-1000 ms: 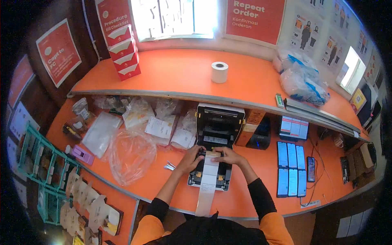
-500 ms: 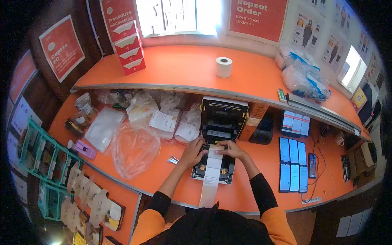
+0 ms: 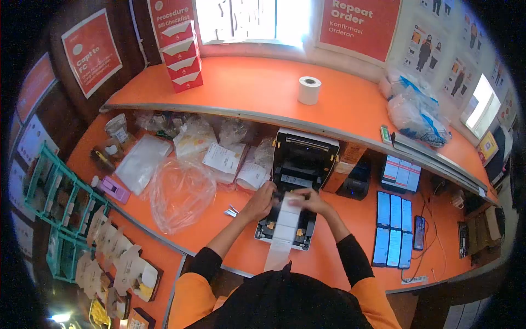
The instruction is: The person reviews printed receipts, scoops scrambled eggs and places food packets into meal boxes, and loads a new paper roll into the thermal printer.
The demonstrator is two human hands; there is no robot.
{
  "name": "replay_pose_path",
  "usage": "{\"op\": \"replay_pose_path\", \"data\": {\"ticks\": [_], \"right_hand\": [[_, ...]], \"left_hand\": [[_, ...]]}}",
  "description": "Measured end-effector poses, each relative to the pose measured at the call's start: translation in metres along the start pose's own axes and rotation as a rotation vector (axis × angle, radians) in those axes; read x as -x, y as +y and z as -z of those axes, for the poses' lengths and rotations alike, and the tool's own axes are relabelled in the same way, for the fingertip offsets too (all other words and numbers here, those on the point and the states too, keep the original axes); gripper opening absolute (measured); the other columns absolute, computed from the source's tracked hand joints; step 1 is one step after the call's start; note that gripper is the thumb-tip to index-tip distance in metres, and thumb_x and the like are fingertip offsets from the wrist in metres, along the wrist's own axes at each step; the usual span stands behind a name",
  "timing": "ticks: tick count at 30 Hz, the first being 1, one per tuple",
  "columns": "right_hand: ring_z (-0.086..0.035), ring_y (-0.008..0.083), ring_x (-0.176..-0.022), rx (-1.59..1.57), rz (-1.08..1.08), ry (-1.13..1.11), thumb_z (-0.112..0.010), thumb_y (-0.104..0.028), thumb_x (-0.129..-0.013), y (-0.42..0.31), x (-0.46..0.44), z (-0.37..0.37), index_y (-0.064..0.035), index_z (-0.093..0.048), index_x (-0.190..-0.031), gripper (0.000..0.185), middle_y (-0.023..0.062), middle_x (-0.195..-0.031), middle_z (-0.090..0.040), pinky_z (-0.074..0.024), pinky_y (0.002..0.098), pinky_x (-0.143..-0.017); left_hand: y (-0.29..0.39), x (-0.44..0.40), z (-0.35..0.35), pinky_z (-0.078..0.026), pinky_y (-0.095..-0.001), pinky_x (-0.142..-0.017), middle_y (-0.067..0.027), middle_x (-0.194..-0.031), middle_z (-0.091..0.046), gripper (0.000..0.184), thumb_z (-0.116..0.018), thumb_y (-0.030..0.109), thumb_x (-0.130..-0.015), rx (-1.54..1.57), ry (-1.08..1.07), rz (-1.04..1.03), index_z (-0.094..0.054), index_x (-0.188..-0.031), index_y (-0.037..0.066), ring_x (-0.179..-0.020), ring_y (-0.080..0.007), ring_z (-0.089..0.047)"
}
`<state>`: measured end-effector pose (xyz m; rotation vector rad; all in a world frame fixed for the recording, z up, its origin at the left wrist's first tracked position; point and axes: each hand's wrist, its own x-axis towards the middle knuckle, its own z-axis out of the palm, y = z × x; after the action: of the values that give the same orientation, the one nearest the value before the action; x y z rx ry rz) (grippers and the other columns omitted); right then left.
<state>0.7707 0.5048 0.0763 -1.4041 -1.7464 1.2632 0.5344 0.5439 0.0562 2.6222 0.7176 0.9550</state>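
Observation:
A label printer (image 3: 263, 231) stands on the lower counter with its black lid (image 3: 304, 154) raised. A strip of white labels (image 3: 287, 219) runs from inside it down over its front edge towards me. My right hand (image 3: 313, 202) has its fingers closed on the strip's far end, at the right side. On the printer's left side, my left hand (image 3: 262, 203) is curled, just off the strip; its fingertips are slightly blurred, and what they hold, if anything, is hidden.
A roll of labels (image 3: 309, 90) and stacked red boxes (image 3: 184, 66) stand on the upper shelf. Left of the printer lie clear plastic bags (image 3: 183, 192) and a purple device (image 3: 114, 189). Several phones (image 3: 393, 227) lie right. Open food boxes (image 3: 131, 271) sit lower left.
My left hand has drawn slightly left, away from the strip. My right hand has shifted on the strip's far end, its fingers now blurred. The camera view has turned a little.

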Motion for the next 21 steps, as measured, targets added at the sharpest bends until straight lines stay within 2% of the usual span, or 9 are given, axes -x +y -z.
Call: {"op": "replay_pose_path", "data": {"ticks": [1,5,11,14,16,18,19,20,21], "right_hand": [[-0.055,0.011,-0.082,-0.264,0.048,-0.029,-0.076,-0.03,-0.078,0.005,0.0,-0.001,-0.0015,-0.069,-0.103,0.039,0.0006,-0.086,-0.063,-0.0455,0.027,-0.072],[-0.056,0.0107,-0.079,-0.143,0.111,0.017,-0.074,-0.035,-0.078,-0.013,0.008,-0.006,-0.0028,-0.069,-0.096,0.037,0.0011,-0.082,-0.066,-0.0448,0.0278,-0.071],[-0.052,0.0088,-0.075,-0.056,0.184,0.08,-0.077,-0.03,-0.077,-0.032,0.012,0.003,-0.0003,-0.067,-0.094,0.036,-0.0004,-0.079,-0.06,-0.0424,0.0248,-0.066],[-0.051,0.0089,-0.074,0.041,0.24,0.04,-0.077,-0.032,-0.077,-0.052,0.017,0.004,0.0005,-0.067,-0.092,0.037,-0.0003,-0.078,-0.06,-0.0419,0.0257,-0.065],[-0.057,0.0128,-0.08,-0.026,0.188,0.0,-0.077,-0.038,-0.075,-0.072,0.029,0.003,0.0022,-0.067,-0.097,0.047,0.0046,-0.083,-0.065,-0.0466,0.0303,-0.072],[-0.056,0.0106,-0.078,-0.079,0.119,-0.013,-0.077,-0.036,-0.075,-0.085,0.051,0.002,0.0029,-0.068,-0.099,0.046,0.0031,-0.084,-0.065,-0.0459,0.028,-0.069],[-0.055,0.0093,-0.076,-0.126,0.091,0.006,-0.077,-0.034,-0.075,-0.079,0.066,0.002,0.0022,-0.068,-0.1,0.045,0.0018,-0.083,-0.065,-0.045,0.0264,-0.067],[-0.055,0.008,-0.074,-0.175,0.061,0.03,-0.077,-0.033,-0.075,-0.073,0.082,0.0,0.0016,-0.068,-0.101,0.044,0.0005,-0.082,-0.064,-0.0441,0.0248,-0.065],[-0.053,0.007,-0.069,-0.271,0.053,0.126,-0.077,-0.03,-0.076,-0.075,0.106,-0.002,-0.0003,-0.069,-0.097,0.038,-0.0021,-0.077,-0.06,-0.0413,0.0232,-0.059]], "left_hand": [[-0.002,0.003,-0.002,-0.039,-0.0449,-0.088,-0.021,-0.107,-0.044,0.032,-0.058,0.013,-0.085,0.098,-0.004,0.074,-0.044,-0.106,-0.005,-0.102,-0.0393,-0.047],[0.007,-0.001,0.008,-0.039,-0.0451,-0.087,-0.0204,-0.104,-0.044,0.032,-0.057,0.012,-0.085,0.184,-0.037,0.22,-0.042,-0.107,-0.005,-0.099,-0.039,-0.048],[0.026,-0.007,0.029,-0.037,-0.0395,-0.098,-0.0192,-0.121,-0.046,0.04,-0.055,0.012,-0.085,0.272,0.197,0.151,-0.044,-0.121,-0.001,-0.116,-0.0354,-0.045],[0.055,-0.035,0.058,-0.034,-0.0364,-0.103,-0.0166,-0.128,-0.045,0.042,-0.056,0.014,-0.085,0.445,0.127,0.097,-0.047,-0.124,0.0,-0.122,-0.0335,-0.044],[0.069,-0.039,0.061,-0.04,-0.0361,-0.096,-0.016,-0.117,-0.052,0.032,-0.055,0.016,-0.089,0.419,0.096,0.089,-0.052,-0.115,-0.001,-0.111,-0.0319,-0.051],[0.078,-0.037,0.062,-0.044,-0.0323,-0.083,-0.0128,-0.1,-0.055,0.021,-0.047,0.019,-0.095,0.477,-0.045,0.145,-0.053,-0.106,0.002,-0.096,-0.0245,-0.056],[0.088,-0.035,0.062,-0.045,-0.0368,-0.077,-0.0156,-0.09,-0.054,0.018,-0.045,0.015,-0.097,0.465,0.043,0.123,-0.05,-0.098,-0.002,-0.084,-0.0292,-0.057],[0.089,-0.03,0.06,-0.045,-0.0368,-0.077,-0.0156,-0.09,-0.054,0.018,-0.045,0.015,-0.097,0.472,0.034,0.116,-0.05,-0.098,-0.002,-0.084,-0.0292,-0.057],[0.087,-0.025,0.056,-0.045,-0.0368,-0.075,-0.0146,-0.086,-0.054,0.017,-0.045,0.015,-0.097,0.45,0.119,0.244,-0.05,-0.096,-0.002,-0.08,-0.0297,-0.056]]}}
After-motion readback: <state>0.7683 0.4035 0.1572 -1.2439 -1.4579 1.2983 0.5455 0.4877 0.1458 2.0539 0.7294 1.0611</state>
